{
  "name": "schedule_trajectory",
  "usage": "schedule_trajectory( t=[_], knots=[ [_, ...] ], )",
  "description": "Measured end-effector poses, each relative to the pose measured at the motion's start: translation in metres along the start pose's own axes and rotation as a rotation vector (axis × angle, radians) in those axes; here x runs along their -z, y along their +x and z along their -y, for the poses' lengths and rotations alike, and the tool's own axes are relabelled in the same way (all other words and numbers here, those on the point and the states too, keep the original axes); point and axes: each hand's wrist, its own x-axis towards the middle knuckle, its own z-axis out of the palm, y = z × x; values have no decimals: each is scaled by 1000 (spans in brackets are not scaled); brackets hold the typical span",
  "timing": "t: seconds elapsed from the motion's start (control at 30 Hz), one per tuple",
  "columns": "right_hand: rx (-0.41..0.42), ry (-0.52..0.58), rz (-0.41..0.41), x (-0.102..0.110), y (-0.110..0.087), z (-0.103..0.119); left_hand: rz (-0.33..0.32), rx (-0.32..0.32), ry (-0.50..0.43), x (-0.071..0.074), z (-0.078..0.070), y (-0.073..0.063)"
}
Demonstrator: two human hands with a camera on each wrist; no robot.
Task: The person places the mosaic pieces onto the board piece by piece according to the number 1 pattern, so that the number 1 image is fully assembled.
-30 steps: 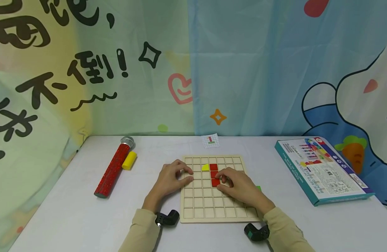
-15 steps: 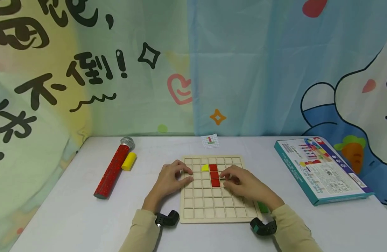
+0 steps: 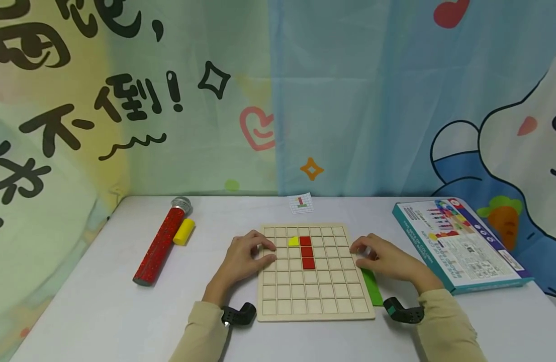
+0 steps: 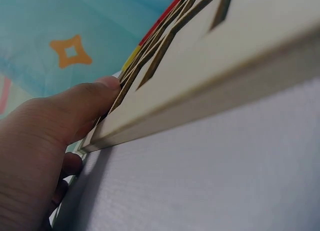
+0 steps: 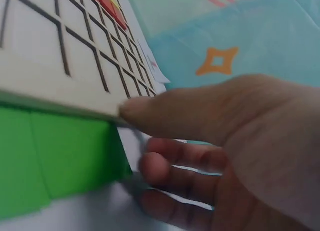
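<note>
A pale wooden grid board (image 3: 320,305) lies on the white table. On it is a column of red squares (image 3: 307,253), with a yellow piece (image 3: 293,242) left of the top one. My left hand (image 3: 242,256) holds the board's left edge, its thumb over the rim in the left wrist view and other fingers lower at the side. At the right edge, my right hand (image 3: 388,259) has loosely bent fingers and nothing visible between them. Its thumb (image 5: 165,111) is at the board's rim. Green pieces (image 5: 75,156) lie against that side, partly covered by the board.
A small printed grid card (image 3: 301,203) lies behind the board. On the left are a red microphone (image 3: 158,249) and a yellow cylinder (image 3: 184,232). A teal-edged game box (image 3: 463,246) lies on the right, close to my right forearm. A printed curtain (image 3: 350,100) hangs behind the table.
My right hand has moved right, away from the red squares to the board's right edge, uncovering more of the green pieces. The left hand has stayed in place.
</note>
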Motion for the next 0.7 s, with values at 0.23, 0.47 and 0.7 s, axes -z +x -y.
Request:
schedule_trajectory(
  t=[0.23,0.47,0.7],
  knots=[
    [-37,-8,57,6,-5,-11,10,6,-2,-1,2,0],
    [-56,-65,-46,6,-5,-11,4,9,0,-1,3,0],
    [-63,-42,-40,10,-10,-16,6,12,-12,-1,1,0]
  ],
)
